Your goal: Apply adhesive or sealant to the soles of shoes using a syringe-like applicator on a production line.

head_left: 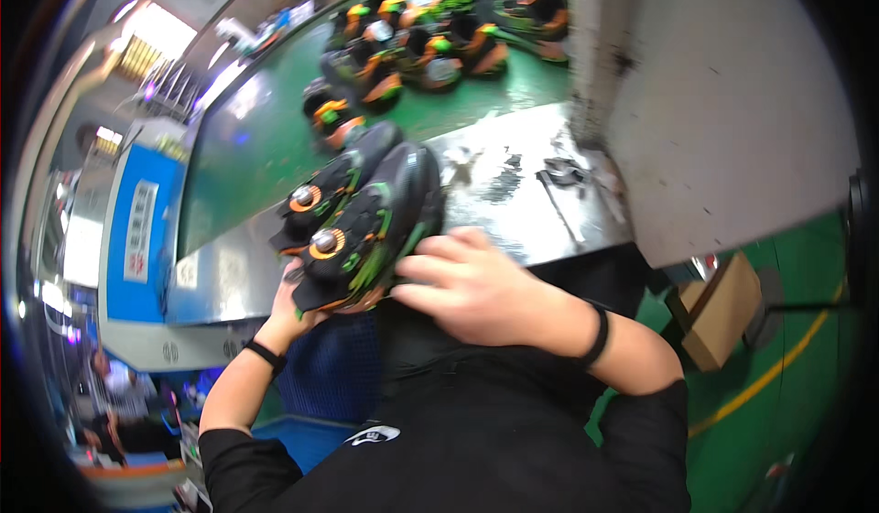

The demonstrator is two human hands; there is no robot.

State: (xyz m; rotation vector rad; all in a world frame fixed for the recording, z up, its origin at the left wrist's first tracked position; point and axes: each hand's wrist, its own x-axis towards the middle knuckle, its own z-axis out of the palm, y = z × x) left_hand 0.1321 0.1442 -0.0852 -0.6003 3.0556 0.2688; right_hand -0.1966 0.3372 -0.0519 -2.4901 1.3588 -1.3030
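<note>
Two black shoes with green and orange trim lie side by side in front of me, toes pointing away. On each, a round silver dial with an orange ring shows at the ankle end. My left hand [291, 295] grips the nearer shoe [385, 206] around its heel, fingers partly hidden behind it. The other shoe [341, 172] lies against it on the left; what supports it is not clear. My right hand [462, 284] is beside the nearer shoe's right side, slightly blurred, its fingers apart and holding nothing visible. Whether its fingertips touch the shoe I cannot tell.
Several similar shoes [430, 55] stand on the green conveyor belt [247, 165] at the back. A metal plate [513, 229] lies before it, with dark scraps [568, 172] at right. A pale panel [723, 101] rises on the right, a cardboard box [723, 316] below it.
</note>
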